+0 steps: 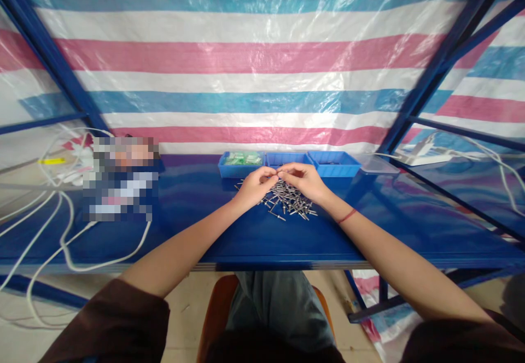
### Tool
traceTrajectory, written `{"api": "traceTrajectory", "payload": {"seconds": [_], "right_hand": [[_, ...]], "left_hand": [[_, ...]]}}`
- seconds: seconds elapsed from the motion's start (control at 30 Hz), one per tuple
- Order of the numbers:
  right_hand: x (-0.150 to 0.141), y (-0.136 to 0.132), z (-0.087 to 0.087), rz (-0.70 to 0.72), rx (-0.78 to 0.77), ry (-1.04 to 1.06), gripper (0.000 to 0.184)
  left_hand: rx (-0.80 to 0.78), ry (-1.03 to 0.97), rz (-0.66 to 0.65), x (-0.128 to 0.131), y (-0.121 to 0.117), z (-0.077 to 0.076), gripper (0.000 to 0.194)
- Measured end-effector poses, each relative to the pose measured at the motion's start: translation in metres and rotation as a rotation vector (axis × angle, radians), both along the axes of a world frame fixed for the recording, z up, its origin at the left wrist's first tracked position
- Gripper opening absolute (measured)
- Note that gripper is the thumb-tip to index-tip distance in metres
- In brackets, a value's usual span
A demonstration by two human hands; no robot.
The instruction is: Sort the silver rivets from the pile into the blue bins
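Observation:
A loose pile of metal blind rivets [292, 199] lies on the blue table. Over the pile's far left side is my left hand [258, 184], its thumb and forefinger pinched together. My right hand [302, 180] meets it from the other side in a similar pinch, and the fingertips nearly touch. Whatever is between the fingers is too small to make out. Just beyond the hands stand a blue bin with green-and-white packets [241, 160], a middle blue bin [283, 159] partly covered by my right hand, and a right blue bin [334, 163] with dark contents.
White cables [68, 232] run over the table's left side, beside a pixelated patch. A clear plastic lid [378, 164] lies right of the bins. Farther right is a white power strip [426, 152]. Blue frame posts [443, 62] rise at both sides before a striped sheet [246, 57].

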State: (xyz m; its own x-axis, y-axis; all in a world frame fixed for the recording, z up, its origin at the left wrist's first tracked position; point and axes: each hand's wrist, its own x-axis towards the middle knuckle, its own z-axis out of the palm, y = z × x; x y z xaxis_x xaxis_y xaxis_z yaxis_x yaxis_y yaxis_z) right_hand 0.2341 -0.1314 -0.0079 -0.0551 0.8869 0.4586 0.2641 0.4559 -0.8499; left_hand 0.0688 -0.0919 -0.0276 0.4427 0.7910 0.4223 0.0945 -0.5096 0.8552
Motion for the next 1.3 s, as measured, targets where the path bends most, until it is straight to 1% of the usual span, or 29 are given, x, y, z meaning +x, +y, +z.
{"api": "traceTrajectory", "payload": {"seconds": [0.07, 0.17, 0.23, 0.27, 0.33, 0.37, 0.4, 0.47, 0.5, 0.57, 0.67, 0.77, 0.83, 0.87, 0.93, 1.0, 1.1, 1.17, 1.2, 1.23, 1.3], "right_hand": [[0.001, 0.001, 0.0, -0.032, 0.029, -0.045, 0.024], [0.002, 0.0, 0.001, -0.073, 0.1, -0.169, 0.023], [0.002, 0.001, 0.002, -0.078, 0.096, -0.198, 0.025], [0.003, 0.002, 0.002, -0.083, 0.067, -0.164, 0.026], [0.006, 0.005, 0.002, -0.124, -0.017, -0.007, 0.028], [0.009, 0.007, 0.002, -0.161, -0.057, 0.097, 0.028], [0.013, 0.009, 0.002, -0.204, -0.089, 0.207, 0.028], [0.022, 0.012, 0.003, -0.288, -0.129, 0.423, 0.026], [0.028, 0.014, 0.005, -0.33, -0.143, 0.524, 0.025], [0.039, 0.016, 0.008, -0.407, -0.176, 0.7, 0.022], [0.05, 0.017, 0.013, -0.459, -0.245, 0.867, 0.018], [0.051, 0.015, 0.016, -0.425, -0.288, 0.907, 0.017], [0.046, 0.013, 0.018, -0.394, -0.296, 0.855, 0.015], [0.043, 0.011, 0.019, -0.374, -0.292, 0.794, 0.014], [0.035, 0.007, 0.02, -0.31, -0.262, 0.598, 0.012], [0.029, 0.002, 0.021, -0.187, -0.223, 0.357, 0.011], [0.02, -0.005, 0.02, 0.076, -0.217, 0.086, 0.01], [0.014, -0.009, 0.017, 0.232, -0.249, -0.007, 0.017], [0.01, -0.01, 0.016, 0.288, -0.264, -0.037, 0.019], [0.007, -0.012, 0.014, 0.326, -0.273, -0.058, 0.02], [0.001, -0.013, 0.012, 0.345, -0.267, -0.08, 0.018]], "left_hand": [[0.044, -0.002, 0.056, 0.0, 0.001, 0.0, 0.017], [0.078, 0.007, 0.1, -0.001, 0.0, 0.002, 0.016], [0.119, 0.035, 0.097, -0.002, -0.002, 0.005, 0.022], [0.155, 0.06, 0.09, -0.003, -0.004, 0.007, 0.028], [0.251, 0.137, 0.063, -0.007, -0.007, 0.012, 0.04], [0.301, 0.187, 0.043, -0.009, -0.01, 0.016, 0.042], [0.348, 0.242, 0.018, -0.011, -0.012, 0.02, 0.039], [0.41, 0.366, -0.061, -0.016, -0.018, 0.029, 0.025], [0.432, 0.427, -0.12, -0.019, -0.02, 0.033, 0.02], [0.464, 0.533, -0.25, -0.022, -0.024, 0.038, 0.018], [0.491, 0.643, -0.416, -0.023, -0.025, 0.035, 0.015], [0.497, 0.705, -0.488, -0.02, -0.023, 0.028, 0.015], [0.5, 0.71, -0.484, -0.019, -0.023, 0.024, 0.015], [0.503, 0.701, -0.47, -0.018, -0.023, 0.023, 0.016], [0.514, 0.66, -0.416, -0.017, -0.024, 0.023, 0.018], [0.51, 0.59, -0.319, -0.017, -0.025, 0.026, 0.019], [0.434, 0.452, -0.123, -0.015, -0.025, 0.03, 0.02], [0.353, 0.336, -0.013, -0.014, -0.023, 0.03, 0.019], [0.314, 0.274, 0.021, -0.013, -0.022, 0.029, 0.019], [0.275, 0.211, 0.04, -0.012, -0.02, 0.028, 0.018], [0.205, 0.112, 0.04, -0.011, -0.017, 0.024, 0.018]]}}
